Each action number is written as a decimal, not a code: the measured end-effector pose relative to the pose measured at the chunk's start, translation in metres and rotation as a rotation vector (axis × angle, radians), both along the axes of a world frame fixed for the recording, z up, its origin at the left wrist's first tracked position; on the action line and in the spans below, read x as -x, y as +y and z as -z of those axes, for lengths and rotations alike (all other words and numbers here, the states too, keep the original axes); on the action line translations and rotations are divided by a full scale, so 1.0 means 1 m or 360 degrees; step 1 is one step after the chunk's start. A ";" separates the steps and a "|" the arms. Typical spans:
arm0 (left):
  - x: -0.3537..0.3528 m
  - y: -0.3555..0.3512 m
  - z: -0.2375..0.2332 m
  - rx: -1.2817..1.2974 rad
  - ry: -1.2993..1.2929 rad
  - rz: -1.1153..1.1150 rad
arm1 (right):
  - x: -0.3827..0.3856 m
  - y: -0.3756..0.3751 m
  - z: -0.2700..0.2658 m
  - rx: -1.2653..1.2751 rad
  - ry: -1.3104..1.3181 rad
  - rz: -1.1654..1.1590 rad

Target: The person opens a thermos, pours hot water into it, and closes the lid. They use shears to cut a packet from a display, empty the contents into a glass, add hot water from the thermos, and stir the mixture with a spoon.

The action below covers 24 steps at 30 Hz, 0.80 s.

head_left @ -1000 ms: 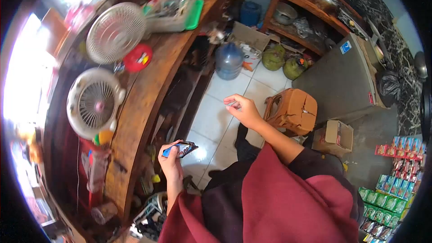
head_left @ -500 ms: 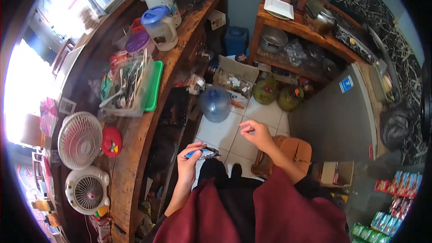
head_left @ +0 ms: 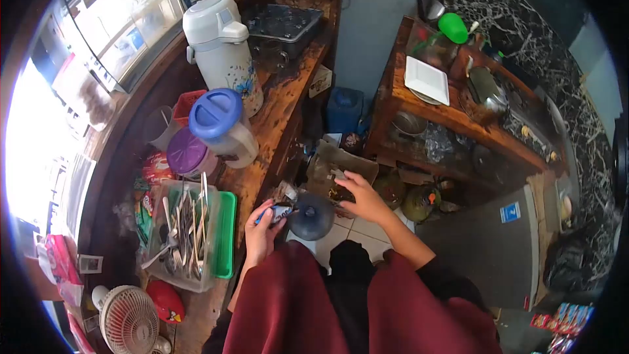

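My left hand [head_left: 260, 228] grips a small blue-and-white wrapped packet [head_left: 278, 212] between thumb and fingers, close to the counter's edge. My right hand [head_left: 360, 196] reaches forward with its fingers apart and holds nothing. It overlaps the open cardboard box [head_left: 322, 162] on the floor, and a pale scrap [head_left: 339, 175] shows right at its fingertips. Between the two hands, lower down, stands a large translucent blue water jug [head_left: 311, 217], partly overlapped by the packet.
The wooden counter [head_left: 278, 101] on the left bears a thermos dispenser [head_left: 226, 52], a blue-lidded pitcher [head_left: 223, 124] and a bin of cutlery [head_left: 183, 239]. Green coconuts [head_left: 419, 204] sit on the floor. A grey refrigerator [head_left: 475, 249] and a wooden shelf [head_left: 452, 115] stand at right.
I have moved forward, nearer the cardboard box and water jug. My right hand has gone from fingers curled together to open over the box; my left hand still holds the packet.
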<state>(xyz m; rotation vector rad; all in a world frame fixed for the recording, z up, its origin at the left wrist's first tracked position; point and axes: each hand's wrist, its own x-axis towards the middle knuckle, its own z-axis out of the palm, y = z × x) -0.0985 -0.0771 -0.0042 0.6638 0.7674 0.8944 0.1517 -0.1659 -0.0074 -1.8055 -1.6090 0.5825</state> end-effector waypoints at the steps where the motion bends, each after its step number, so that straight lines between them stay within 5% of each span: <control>1: -0.009 0.010 -0.002 0.0040 -0.0043 0.0010 | -0.010 0.014 -0.004 0.0027 0.0007 -0.0020; 3: -0.028 0.019 -0.011 -0.0014 0.0001 -0.0061 | -0.029 0.047 -0.015 0.0113 0.0211 0.0047; 7: -0.059 0.032 -0.012 -0.0485 0.0259 -0.0155 | -0.081 0.122 -0.020 -0.0043 -0.0071 -0.0008; 24: -0.186 0.100 -0.013 -0.0088 0.0392 -0.0878 | -0.196 0.557 -0.075 -0.1001 -0.0094 0.0138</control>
